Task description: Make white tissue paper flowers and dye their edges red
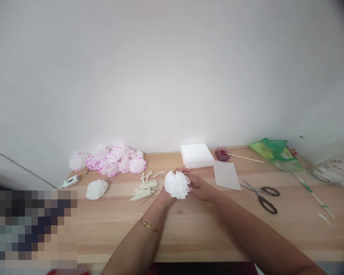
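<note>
A white ruffled tissue-paper flower [177, 185] is held up over the middle of the table between both hands. My left hand [166, 196] is closed beneath and behind it, its fingers mostly hidden by the petals. On the flower's right side, my right hand [199, 186] has its fingers bent against the paper edge. Left of the hands lies a loose pile of cream-coloured short sticks [145, 190]. To the right rest a flat white paper sheet [227, 175] and a pair of scissors [260, 194] with black handles, blades partly apart.
Pink-edged paper flowers [114, 158] are heaped at the back left, with a white one [96, 189] in front. A white paper stack [197, 155], a dark red bowl [223, 153] with a stick, a green plastic bag [278, 151] and a glass jar [332, 168] stand toward the right.
</note>
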Tool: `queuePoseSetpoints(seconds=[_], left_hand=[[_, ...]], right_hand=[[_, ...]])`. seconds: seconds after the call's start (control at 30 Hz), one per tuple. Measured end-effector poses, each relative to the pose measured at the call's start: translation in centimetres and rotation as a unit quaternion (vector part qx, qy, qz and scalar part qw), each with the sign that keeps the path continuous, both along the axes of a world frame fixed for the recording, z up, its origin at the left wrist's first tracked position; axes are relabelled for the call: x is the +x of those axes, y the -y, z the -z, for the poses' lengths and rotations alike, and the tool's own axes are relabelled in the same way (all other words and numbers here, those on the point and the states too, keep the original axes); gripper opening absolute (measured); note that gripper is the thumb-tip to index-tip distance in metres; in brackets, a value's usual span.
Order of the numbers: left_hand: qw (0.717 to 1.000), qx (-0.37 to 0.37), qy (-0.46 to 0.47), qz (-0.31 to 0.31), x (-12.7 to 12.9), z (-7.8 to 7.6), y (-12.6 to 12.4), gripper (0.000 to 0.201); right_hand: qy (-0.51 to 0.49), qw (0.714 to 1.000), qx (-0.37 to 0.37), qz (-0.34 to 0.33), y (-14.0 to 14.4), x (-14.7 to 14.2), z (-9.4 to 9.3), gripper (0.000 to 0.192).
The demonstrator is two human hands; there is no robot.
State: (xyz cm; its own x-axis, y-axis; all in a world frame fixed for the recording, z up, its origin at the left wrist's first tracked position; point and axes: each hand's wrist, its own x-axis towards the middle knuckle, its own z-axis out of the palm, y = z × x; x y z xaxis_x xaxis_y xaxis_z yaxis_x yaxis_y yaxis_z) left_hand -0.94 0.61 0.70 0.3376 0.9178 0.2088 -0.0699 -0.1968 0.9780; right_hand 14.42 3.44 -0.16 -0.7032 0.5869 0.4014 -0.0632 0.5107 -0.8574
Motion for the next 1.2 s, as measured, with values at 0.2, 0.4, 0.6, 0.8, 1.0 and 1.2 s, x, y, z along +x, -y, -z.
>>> queuePoseSetpoints(seconds=[0.2,0.4,0.6,0.8,1.0,1.2], left_hand=[[0.998,0.043,-0.034,-0.042,0.0,-1.4,0.7,0.047],[0.998,0.040,-0.010,-0.045,0.1,-2.0,1.2,0.039],[0.998,0.050,0.015,-0.034,0.0,-1.3,1.2,0.034],[0.993,0.083,0.004,-0.088,0.4,-1.2,1.2,0.026],[0.998,0.057,0.026,-0.022,-0.3,-1.7,1.0,0.066],[0.970,0.045,0.236,-0.041,-2.3,-1.3,-0.3,0.051]], right_hand=[[0.000,1.000,0.022,-0.012,0.0,-0.1,-0.3,0.039],[0.007,0.998,0.056,-0.024,0.0,-0.1,-0.7,0.038],[0.040,0.999,0.022,-0.029,-0.2,0.4,0.1,0.029],[0.015,1.000,-0.012,0.017,0.2,-0.1,0.2,0.030],[-0.026,0.996,-0.084,0.026,0.2,0.2,0.4,0.022],[-0.024,0.994,-0.096,0.035,-0.5,1.5,0.6,0.018]])
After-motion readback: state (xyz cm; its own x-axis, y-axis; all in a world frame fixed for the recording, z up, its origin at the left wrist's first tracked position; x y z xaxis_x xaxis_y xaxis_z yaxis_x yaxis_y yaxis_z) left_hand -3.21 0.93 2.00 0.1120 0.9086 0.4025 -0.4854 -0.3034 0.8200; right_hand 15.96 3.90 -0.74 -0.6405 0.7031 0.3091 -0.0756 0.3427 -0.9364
